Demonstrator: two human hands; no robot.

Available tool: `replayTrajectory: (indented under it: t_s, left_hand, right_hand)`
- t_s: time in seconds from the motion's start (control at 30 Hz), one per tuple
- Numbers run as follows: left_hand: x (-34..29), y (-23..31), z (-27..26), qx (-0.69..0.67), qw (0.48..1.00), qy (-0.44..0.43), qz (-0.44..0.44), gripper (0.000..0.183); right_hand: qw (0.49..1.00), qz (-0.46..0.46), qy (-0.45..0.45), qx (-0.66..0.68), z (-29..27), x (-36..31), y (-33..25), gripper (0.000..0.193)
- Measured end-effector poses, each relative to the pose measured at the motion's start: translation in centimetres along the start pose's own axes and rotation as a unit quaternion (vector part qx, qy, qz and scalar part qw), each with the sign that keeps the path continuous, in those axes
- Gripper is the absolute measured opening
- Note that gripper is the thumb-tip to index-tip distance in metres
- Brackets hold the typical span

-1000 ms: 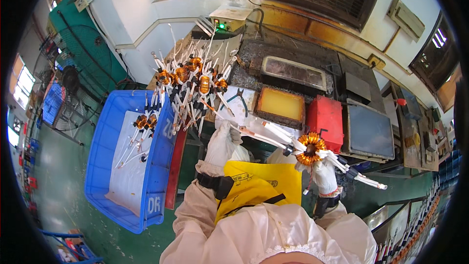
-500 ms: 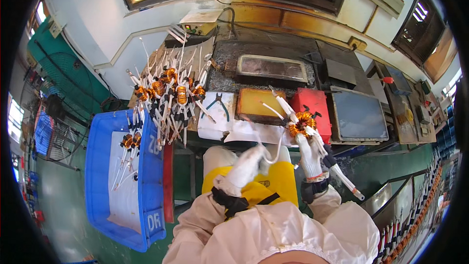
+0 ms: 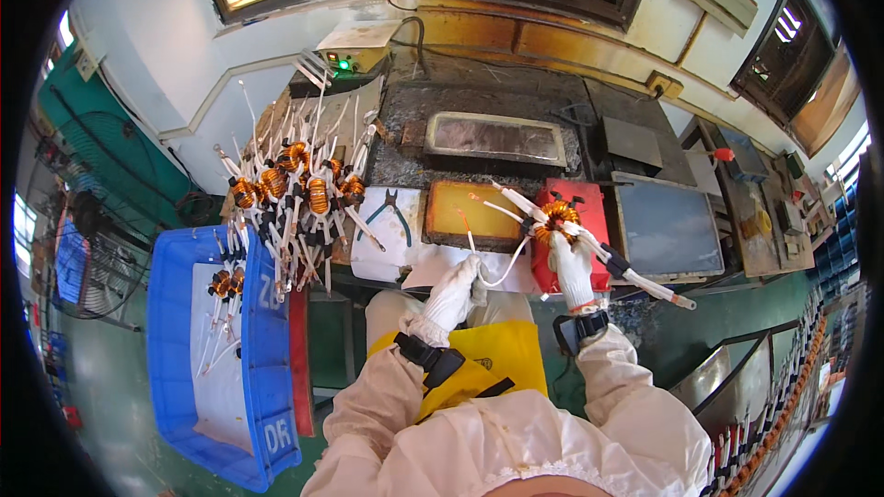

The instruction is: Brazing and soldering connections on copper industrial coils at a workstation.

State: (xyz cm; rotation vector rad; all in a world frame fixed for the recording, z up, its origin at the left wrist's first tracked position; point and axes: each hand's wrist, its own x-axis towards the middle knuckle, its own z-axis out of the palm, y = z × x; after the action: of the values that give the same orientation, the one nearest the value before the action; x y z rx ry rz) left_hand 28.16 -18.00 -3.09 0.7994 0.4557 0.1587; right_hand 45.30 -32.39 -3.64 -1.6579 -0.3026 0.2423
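Observation:
In white gloves, both hands are over the near edge of the bench. My right hand (image 3: 573, 274) is closed on a copper-wound toroid coil (image 3: 558, 215) with thick white-sleeved leads, held in front of the red box (image 3: 591, 206). One capped lead sticks out to the lower right, others to the upper left. Pinched in my left hand (image 3: 452, 292) is a thin white lead (image 3: 512, 269) that curves over from the coil. Its bare coppery tip rises above my fingers, close to the front edge of a tray of yellow material (image 3: 471, 213).
Green-handled pliers (image 3: 391, 213) lie on white paper left of the yellow tray. Many similar coils (image 3: 318, 195) are heaped at the bench's left, beside a blue crate (image 3: 278, 368) holding more. Behind stands a rectangular metal-rimmed pot (image 3: 495, 140); a grey-blue panel (image 3: 670, 228) is at right.
My left hand has moved up and forward from my lap, with the thin lead's tip now upright in its fingers. The coil in my right hand has shifted slightly left and up.

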Motion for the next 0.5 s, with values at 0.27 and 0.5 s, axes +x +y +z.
replayTrajectory:
  t_s: [0.27, 0.5]
  left_hand:
    - [1.5, -0.5, -1.8, -0.026, 0.999, 0.042, -0.010, 0.033]
    - [1.7, -0.5, -2.6, -0.026, 0.998, 0.058, 0.003, 0.034]
  right_hand:
    - [0.996, -0.076, 0.015, -0.033, 0.5, 0.6, 0.3, 0.027]
    - [0.996, -0.073, -0.042, -0.007, 0.3, 0.8, 0.9, 0.028]
